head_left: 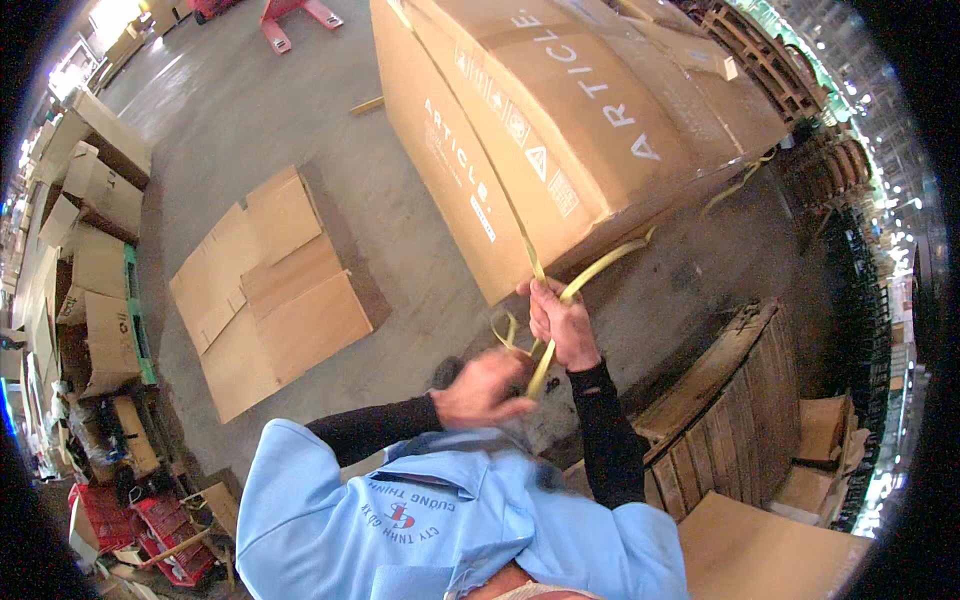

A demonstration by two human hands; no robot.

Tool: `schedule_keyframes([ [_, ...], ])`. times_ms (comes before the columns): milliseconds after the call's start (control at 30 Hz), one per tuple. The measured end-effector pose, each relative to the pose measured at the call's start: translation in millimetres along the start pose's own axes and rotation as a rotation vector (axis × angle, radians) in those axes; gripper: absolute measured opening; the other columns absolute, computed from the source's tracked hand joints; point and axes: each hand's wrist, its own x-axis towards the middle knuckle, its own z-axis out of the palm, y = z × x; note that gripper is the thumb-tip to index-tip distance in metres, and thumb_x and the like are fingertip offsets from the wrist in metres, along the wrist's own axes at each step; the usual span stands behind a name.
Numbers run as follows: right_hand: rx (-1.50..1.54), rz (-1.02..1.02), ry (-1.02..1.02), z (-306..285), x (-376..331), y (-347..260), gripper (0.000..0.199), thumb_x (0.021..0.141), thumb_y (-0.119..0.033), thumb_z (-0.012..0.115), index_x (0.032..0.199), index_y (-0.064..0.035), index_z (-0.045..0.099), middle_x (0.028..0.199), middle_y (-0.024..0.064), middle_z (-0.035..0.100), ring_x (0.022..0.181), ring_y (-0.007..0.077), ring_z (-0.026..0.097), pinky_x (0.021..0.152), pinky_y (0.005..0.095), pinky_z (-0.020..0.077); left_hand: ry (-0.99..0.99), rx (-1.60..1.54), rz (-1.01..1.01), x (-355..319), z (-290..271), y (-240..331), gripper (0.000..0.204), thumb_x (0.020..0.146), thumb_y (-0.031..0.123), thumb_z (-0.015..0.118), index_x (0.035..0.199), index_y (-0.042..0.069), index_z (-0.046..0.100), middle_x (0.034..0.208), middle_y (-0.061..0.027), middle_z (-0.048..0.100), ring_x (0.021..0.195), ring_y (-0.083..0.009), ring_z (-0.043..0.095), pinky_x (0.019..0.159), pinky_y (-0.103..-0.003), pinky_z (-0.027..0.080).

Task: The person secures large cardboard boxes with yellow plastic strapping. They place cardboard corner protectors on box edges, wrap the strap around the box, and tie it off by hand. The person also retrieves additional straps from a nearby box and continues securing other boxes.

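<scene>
A large brown cardboard carton with white print stands on the floor ahead of me. A yellow packing strap runs along its side and over its edge to my hands. My right hand is closed around the strap just off the carton's near lower corner. Lower and to the left, my left hand, somewhat blurred, has its fingers curled at the hanging part of the strap. A small loop of strap sticks up between the two hands.
Flattened cardboard lies on the concrete floor to the left. Cartons line the left side, with red crates below them. A wooden slatted piece stands close on the right. Red pallet-jack forks show at the far end.
</scene>
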Motion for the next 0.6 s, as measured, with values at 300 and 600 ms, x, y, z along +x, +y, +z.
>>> schedule_keyframes([
  [300, -0.201, -0.290, -0.117, 28, 0, 46, 0.025, 0.100, -0.028, 0.054, 0.100, -0.0074, 0.069, 0.058, -0.0083, 0.045, 0.047, 0.0028, 0.035, 0.042, 0.0206, 0.0268, 0.552, -1.288, -0.637, 207, -193, -190, 0.071, 0.089, 0.069, 0.047, 0.095, 0.000, 0.061, 0.072, -0.0043, 0.052, 0.063, -0.0187, 0.049, 0.066, -0.032, 0.045],
  [600, 0.071, -0.360, 0.336, -90, -22, 0, 0.023, 0.095, -0.027, 0.062, 0.107, -0.0076, 0.061, 0.082, 0.0052, 0.064, 0.057, 0.0106, 0.055, 0.046, 0.0238, 0.0447, 0.875, -1.251, -0.261, 215, -237, -93, 0.028, 0.102, 0.023, 0.038, 0.075, 0.018, 0.034, 0.058, 0.0048, 0.027, 0.047, -0.0090, 0.026, 0.041, -0.026, 0.022],
])
